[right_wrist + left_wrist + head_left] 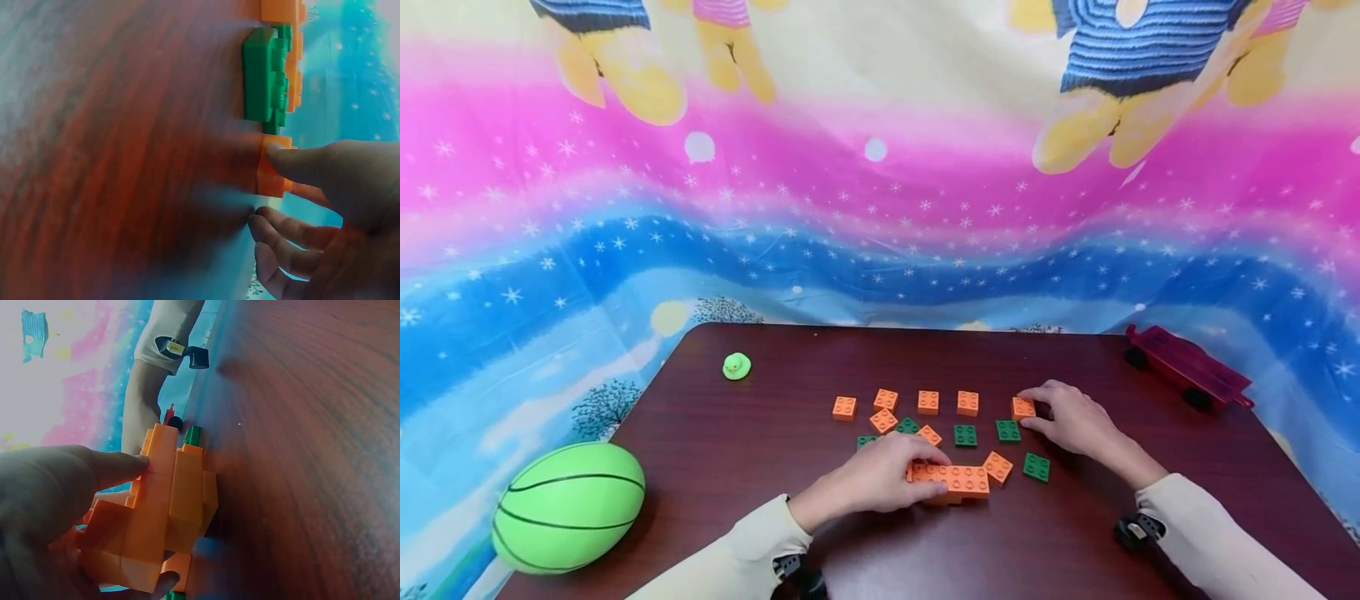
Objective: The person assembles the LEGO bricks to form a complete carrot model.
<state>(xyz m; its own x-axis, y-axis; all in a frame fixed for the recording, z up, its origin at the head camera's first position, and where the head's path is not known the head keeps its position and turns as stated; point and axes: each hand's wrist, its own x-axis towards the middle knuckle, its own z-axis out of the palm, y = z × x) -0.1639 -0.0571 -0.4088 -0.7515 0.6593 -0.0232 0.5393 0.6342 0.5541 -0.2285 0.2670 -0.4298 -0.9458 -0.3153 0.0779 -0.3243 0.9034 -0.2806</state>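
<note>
Pinching a single orange block [1022, 407] between thumb and forefinger, the right hand [1071, 421] is resting at the right end of a row of four loose orange blocks [928, 402], its remaining fingers hanging apart from the block. Whether that block is lying flat on the table [1075, 533] or tilting a little is hard to tell, since fingers are covering part of it. Nearer the person, the left hand [880, 475] is gripping an orange build [967, 482], thumb on the near side and forefinger toward the far side; the left wrist view is showing several joined layers. A slanted orange block [997, 468] is lying just beside the build's right end, and two more are lying between build and row. Green blocks [966, 436] are lying scattered among them, one sitting just in front of the pinched block. At the table's left edge a green ball [568, 508] is resting, a small lime duck [737, 366] is sitting farther back, and a dark red wheeled toy [1187, 367] is standing near the far right corner, while a printed cloth [850, 192] is hanging behind
</note>
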